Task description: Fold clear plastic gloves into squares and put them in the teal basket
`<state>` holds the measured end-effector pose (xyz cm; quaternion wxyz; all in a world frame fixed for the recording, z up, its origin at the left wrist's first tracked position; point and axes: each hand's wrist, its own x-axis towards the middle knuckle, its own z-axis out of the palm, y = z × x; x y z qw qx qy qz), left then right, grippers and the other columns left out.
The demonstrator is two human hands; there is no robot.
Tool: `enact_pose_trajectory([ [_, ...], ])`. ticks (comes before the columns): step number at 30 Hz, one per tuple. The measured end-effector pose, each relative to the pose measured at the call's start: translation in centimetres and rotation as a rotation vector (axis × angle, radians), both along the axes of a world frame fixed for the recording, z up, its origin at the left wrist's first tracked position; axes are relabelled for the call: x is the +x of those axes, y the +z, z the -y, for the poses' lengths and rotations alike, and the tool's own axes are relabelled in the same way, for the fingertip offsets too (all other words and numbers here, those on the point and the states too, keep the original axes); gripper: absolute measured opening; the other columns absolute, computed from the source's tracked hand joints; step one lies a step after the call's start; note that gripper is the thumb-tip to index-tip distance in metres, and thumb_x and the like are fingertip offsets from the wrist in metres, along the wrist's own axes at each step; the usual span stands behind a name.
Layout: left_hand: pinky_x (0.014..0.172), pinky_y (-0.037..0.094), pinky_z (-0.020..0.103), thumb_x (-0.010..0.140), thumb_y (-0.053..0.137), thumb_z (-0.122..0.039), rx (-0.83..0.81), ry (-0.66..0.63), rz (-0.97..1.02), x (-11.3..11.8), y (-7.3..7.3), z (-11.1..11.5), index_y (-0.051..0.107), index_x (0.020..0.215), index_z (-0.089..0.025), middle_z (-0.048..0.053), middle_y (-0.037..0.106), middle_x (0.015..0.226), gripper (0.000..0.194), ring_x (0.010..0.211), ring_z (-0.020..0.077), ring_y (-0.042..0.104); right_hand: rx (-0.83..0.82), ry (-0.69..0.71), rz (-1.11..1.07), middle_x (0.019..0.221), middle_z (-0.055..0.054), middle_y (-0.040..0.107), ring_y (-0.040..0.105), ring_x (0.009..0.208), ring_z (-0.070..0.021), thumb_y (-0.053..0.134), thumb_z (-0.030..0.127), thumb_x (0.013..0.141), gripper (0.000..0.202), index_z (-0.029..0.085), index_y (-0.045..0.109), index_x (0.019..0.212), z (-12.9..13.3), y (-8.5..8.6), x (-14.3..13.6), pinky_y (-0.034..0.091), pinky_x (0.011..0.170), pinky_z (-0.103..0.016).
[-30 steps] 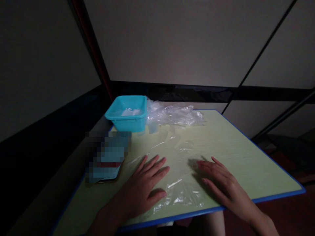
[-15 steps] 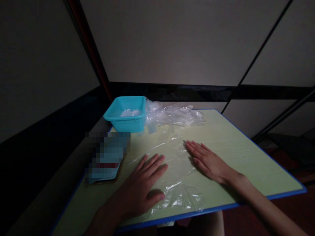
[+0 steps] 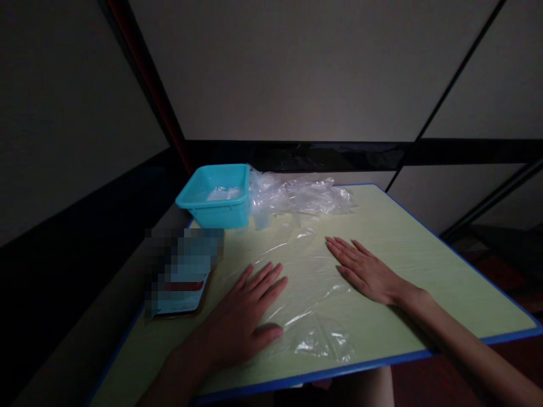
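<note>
A clear plastic bag [image 3: 311, 305] lies spread flat on the pale yellow-green table [image 3: 407, 249], creased near the front edge. My left hand [image 3: 244, 316] rests palm down on the bag's left part, fingers spread, holding nothing. Palm down at the bag's right side is my right hand [image 3: 367, 271], its fingers stretched out and empty. Behind the hands, a heap of crumpled clear plastic [image 3: 301, 195] lies along the table's far edge.
A turquoise basin [image 3: 220, 212] with white and clear items inside stands at the back left. A phone-like device [image 3: 186, 277], partly pixelated, lies left of my left hand. Walls rise behind and to the left.
My right hand has slid a little to the right and away from me over the plastic. My left hand has hardly moved. The view has shifted slightly.
</note>
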<state>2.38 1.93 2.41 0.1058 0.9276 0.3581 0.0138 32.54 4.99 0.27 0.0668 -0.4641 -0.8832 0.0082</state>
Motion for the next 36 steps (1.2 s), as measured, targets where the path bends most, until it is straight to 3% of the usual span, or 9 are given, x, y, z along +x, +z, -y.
enact_pose_trajectory([
  [16, 0.107, 0.01, 0.048, 0.082, 0.048, -0.041, 0.025, -0.007, -0.002, -0.1, -0.1, 0.0, 0.015, 0.139, -0.024, 0.006, 0.013, 0.146, 0.068, 0.134, 0.0221, 0.01, -0.109, 0.161, -0.014, 0.145, 0.0, 0.018, 0.013, 0.133, -0.0194, 0.027, 0.044, 0.092, 0.055, 0.028, 0.003, 0.14, -2.0, 0.5, 2.7, 0.013, 0.107, -0.048],
  [22, 0.106, 0.008, 0.05, 0.082, 0.046, -0.049, 0.061, -0.006, -0.029, 0.3, 1.5, -0.9, 0.01, 0.14, -0.02, 0.009, 0.006, 0.147, 0.074, 0.134, 0.0245, 0.004, -0.137, 0.137, -0.053, 0.146, -0.002, 0.014, 0.011, 0.133, -0.0182, 0.025, 0.044, 0.092, 0.056, 0.026, 0.002, 0.14, -1.7, 0.9, 2.5, 0.013, 0.108, -0.046],
  [28, 0.108, 0.015, 0.037, 0.088, 0.039, -0.039, 0.123, -0.051, 0.055, 5.4, 3.4, -2.4, 0.023, 0.136, -0.009, 0.013, 0.017, 0.145, 0.059, 0.133, 0.0199, 0.013, -0.127, 0.172, -0.044, 0.145, -0.004, 0.017, 0.011, 0.133, -0.0213, 0.031, 0.046, 0.09, 0.06, 0.024, 0.006, 0.14, -1.7, 1.1, 2.5, 0.014, 0.107, -0.049],
  [32, 0.106, 0.019, 0.03, 0.091, 0.029, -0.036, 0.158, -0.036, 0.054, 9.5, 2.1, -3.4, 0.028, 0.133, -0.005, 0.015, 0.027, 0.142, 0.052, 0.131, 0.0191, 0.022, -0.104, 0.175, -0.033, 0.144, -0.005, 0.02, 0.013, 0.133, -0.0222, 0.032, 0.047, 0.09, 0.062, 0.022, 0.007, 0.141, -1.8, 0.7, 2.6, 0.015, 0.106, -0.049],
  [36, 0.106, 0.018, 0.031, 0.092, 0.024, -0.035, 0.187, -0.023, 0.012, 12.1, 0.1, -4.1, 0.025, 0.132, 0.0, 0.019, 0.026, 0.141, 0.053, 0.131, 0.0212, 0.022, -0.07, 0.18, -0.012, 0.144, -0.006, 0.02, 0.014, 0.133, -0.023, 0.032, 0.048, 0.089, 0.063, 0.022, 0.005, 0.141, -2.0, 0.2, 2.8, 0.015, 0.106, -0.05],
])
